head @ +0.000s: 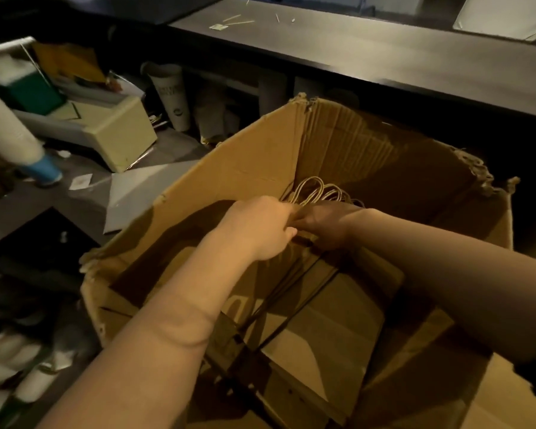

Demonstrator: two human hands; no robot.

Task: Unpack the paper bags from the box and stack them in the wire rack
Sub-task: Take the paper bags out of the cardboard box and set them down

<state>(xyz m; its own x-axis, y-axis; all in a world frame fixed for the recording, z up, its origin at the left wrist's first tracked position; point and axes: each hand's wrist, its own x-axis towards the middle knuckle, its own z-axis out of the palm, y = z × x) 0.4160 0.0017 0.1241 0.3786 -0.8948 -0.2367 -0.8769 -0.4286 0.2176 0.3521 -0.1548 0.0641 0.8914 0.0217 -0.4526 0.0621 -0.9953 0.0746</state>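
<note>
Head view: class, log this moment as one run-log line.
stage: unpacking | left hand: grips paper bags near handles | right hand: grips paper bags | box: bags inside | wire rack: not in view

Both bare forearms reach forward and down, meeting almost knuckle to knuckle. The left hand [260, 227] is fisted, wrist bent slightly inward. The right hand [325, 226] sits in shadow with fingers curled downward, and both clutch the top of the paper bags [338, 305].
</note>
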